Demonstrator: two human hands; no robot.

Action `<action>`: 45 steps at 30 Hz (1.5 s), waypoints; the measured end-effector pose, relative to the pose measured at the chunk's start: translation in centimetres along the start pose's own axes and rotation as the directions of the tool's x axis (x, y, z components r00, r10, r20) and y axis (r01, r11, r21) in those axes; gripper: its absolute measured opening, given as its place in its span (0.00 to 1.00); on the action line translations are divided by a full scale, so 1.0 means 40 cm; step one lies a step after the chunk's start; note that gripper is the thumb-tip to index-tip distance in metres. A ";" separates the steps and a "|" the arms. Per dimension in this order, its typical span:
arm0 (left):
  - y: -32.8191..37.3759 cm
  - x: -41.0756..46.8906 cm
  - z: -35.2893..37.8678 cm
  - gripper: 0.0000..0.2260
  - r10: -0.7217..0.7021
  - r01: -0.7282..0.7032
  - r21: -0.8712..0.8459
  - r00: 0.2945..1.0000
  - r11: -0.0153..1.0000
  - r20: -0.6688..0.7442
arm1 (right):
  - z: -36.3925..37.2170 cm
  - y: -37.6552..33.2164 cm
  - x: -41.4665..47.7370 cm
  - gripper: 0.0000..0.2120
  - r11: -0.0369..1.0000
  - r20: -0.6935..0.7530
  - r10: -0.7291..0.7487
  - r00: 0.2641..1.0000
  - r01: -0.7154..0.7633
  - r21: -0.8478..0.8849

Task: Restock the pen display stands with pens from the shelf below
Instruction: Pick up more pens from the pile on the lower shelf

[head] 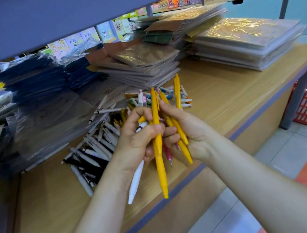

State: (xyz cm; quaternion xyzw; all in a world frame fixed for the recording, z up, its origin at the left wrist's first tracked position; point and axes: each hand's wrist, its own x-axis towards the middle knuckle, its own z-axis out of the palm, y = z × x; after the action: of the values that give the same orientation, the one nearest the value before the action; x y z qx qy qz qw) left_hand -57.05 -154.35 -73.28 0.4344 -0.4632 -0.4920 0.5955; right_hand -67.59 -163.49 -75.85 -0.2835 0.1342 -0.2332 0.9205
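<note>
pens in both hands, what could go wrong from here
1. The left hand grips a yellow pen and a white pen that hang far below the fist. The white pen could slip out and drop past the shelf edge to the floor.
2. The right hand holds a bunch of pens fanned at different angles, so one may work loose when lifted.
3. The upper shelf sits close overhead; rising fast might knock the pens.

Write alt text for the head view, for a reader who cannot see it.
The left hand and right hand grip long yellow plastic pens above a loose pile of white and black pens on a wooden shelf stacked with plastic-wrapped notebooks.
</note>
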 end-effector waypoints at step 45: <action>0.216 0.018 0.281 0.11 -0.238 0.236 0.033 0.956 0.971 0.172 | 0.036 -0.318 -0.197 0.08 0.683 -0.577 -0.645 0.501 0.040 -0.729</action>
State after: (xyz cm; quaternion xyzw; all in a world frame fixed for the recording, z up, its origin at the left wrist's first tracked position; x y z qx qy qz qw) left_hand -66.41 -154.56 -62.62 0.4456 -0.4612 -0.5933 0.4865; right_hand -78.29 -168.14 -66.37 -0.4585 0.5400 -0.4666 0.5295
